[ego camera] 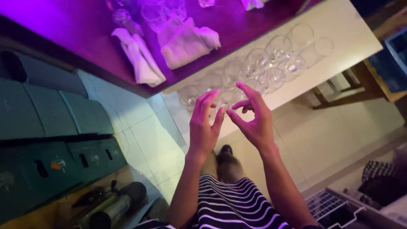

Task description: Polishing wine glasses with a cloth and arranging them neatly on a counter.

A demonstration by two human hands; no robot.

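My left hand (204, 125) and my right hand (254, 121) are raised side by side in the middle of the view, fingers spread, with nothing gripped. They hover just in front of a row of several clear stemmed glasses (271, 57) that stand on a pale counter (347, 25). The nearest glass (224, 101) shows between the two hands, close to the fingertips; whether they touch it I cannot tell. Below the hands are my striped garment and a dark shoe.
Folded white cloths (140, 57) and more glassware (154, 15) lie on a dark, purple-lit counter at the top. Green crates (51, 127) stack at the left, dark bottles (112, 208) at the bottom left. A white wire rack (335, 203) sits at the bottom right.
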